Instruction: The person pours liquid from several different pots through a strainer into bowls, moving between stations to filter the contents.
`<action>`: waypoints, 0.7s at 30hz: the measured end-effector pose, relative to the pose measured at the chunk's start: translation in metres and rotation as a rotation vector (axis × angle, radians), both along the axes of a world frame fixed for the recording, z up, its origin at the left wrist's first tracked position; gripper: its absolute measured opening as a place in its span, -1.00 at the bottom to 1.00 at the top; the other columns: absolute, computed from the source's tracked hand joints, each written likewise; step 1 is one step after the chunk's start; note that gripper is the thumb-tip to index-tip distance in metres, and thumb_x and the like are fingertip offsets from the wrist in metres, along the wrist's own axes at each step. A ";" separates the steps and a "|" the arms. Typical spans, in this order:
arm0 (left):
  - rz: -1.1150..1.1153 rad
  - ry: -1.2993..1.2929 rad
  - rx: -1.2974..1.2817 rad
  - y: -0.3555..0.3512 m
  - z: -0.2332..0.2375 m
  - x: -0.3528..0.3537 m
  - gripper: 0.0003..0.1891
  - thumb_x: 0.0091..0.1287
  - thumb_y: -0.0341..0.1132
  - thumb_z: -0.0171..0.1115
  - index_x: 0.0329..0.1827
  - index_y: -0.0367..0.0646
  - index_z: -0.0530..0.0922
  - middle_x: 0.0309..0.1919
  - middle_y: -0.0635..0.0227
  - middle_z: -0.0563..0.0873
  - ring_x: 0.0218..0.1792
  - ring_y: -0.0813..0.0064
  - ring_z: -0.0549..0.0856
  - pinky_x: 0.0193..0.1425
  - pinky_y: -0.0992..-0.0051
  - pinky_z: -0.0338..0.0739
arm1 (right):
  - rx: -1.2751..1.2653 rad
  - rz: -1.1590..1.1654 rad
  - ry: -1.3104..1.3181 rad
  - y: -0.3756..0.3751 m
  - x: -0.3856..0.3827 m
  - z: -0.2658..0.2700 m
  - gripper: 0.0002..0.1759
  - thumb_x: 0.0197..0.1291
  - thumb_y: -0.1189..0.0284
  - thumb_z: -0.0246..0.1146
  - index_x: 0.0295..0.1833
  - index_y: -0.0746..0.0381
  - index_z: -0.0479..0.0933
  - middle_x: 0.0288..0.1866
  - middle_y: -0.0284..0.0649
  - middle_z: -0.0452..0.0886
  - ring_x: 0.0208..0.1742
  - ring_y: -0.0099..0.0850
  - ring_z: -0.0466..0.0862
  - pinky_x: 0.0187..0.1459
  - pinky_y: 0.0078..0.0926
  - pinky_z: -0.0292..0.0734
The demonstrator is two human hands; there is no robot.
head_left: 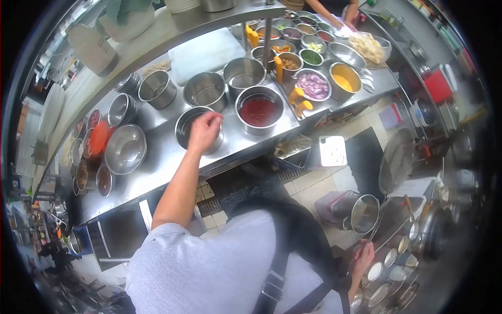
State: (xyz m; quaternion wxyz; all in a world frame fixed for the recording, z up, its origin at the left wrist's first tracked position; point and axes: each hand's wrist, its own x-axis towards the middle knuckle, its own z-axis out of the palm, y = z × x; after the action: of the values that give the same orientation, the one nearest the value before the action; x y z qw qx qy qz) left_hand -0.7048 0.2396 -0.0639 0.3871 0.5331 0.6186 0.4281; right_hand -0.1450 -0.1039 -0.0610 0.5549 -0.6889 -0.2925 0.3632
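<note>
My left hand (pixel 206 131) is over a steel pot (pixel 183 137) at the counter's front, its fingers bent together near the far rim; what they hold, if anything, is hidden. Just right of it stands a pot of dark red sauce (pixel 260 112). Two more steel pots, one at back left (pixel 204 90) and one at back right (pixel 244 73), stand behind these. Off to my right, my right hand (pixel 362 256) is closed round a long thin metal handle (pixel 378 222), which slants up past a deep pot (pixel 364 214). The handle's far end is unclear against a large round disc (pixel 397 162).
Metal bowls (pixel 126 149) and small food tins stand on the left. A white cutting board (pixel 205 55) lies behind the pots. Chopped red onion (pixel 312 85) and yellow liquid (pixel 345 82) are at right. A person's hands (pixel 342 23) work at the far end. An overhead shelf (pixel 172 31) crosses above.
</note>
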 end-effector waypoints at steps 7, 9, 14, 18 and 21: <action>0.461 0.346 -0.077 0.107 -0.066 -0.171 -0.67 0.35 -0.18 0.22 -0.04 -0.29 0.65 -0.32 0.21 0.73 -0.27 0.40 0.76 -0.20 0.39 0.62 | -0.120 0.369 -0.131 0.128 -0.036 0.023 -0.67 0.47 0.27 0.10 -0.03 0.32 0.60 -0.66 -0.55 0.30 -0.71 -0.77 0.22 -0.66 -0.72 0.03; 0.444 0.176 -0.254 0.115 -0.050 -0.161 -0.69 0.35 -0.20 0.24 0.01 -0.24 0.61 -0.30 0.27 0.71 -0.31 0.40 0.74 -0.31 0.42 0.60 | -0.155 0.492 -0.144 0.156 -0.044 0.034 -0.67 0.43 0.27 0.16 -0.02 0.33 0.62 -0.59 -0.55 0.37 -0.67 -0.75 0.27 -0.63 -0.74 0.10; 0.357 -0.227 -0.453 0.129 -0.059 -0.163 -0.67 0.32 -0.29 0.23 0.08 -0.24 0.53 -0.23 0.24 0.68 -0.34 0.34 0.74 -0.42 0.46 0.62 | -0.161 0.621 -0.162 0.194 -0.042 0.038 -0.68 0.42 0.28 0.18 -0.02 0.34 0.62 -0.53 -0.52 0.42 -0.64 -0.74 0.30 -0.61 -0.73 0.13; 0.371 -0.254 -0.389 0.122 -0.061 -0.185 -0.75 0.31 -0.36 0.19 -0.01 -0.29 0.53 -0.19 0.13 0.66 -0.35 0.31 0.75 -0.39 0.42 0.68 | -0.161 0.585 -0.099 0.193 -0.033 0.031 -0.67 0.42 0.26 0.19 -0.04 0.34 0.62 -0.53 -0.50 0.43 -0.65 -0.73 0.30 -0.63 -0.72 0.12; 0.326 -0.509 -0.128 0.113 -0.132 -0.240 -0.71 0.36 -0.26 0.19 -0.01 -0.30 0.53 -0.18 0.21 0.65 -0.24 0.23 0.73 -0.06 0.26 0.71 | -0.163 0.409 -0.029 0.165 -0.007 0.016 -0.63 0.44 0.19 0.16 -0.07 0.31 0.62 -0.56 -0.51 0.42 -0.69 -0.72 0.29 -0.67 -0.71 0.09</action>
State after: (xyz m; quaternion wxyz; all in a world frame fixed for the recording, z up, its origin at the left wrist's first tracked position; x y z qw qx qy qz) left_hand -0.9449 0.3523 -0.1962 0.4884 0.2770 0.6050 0.5645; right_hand -0.1516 0.0611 -0.0451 0.4079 -0.6629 -0.4040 0.4806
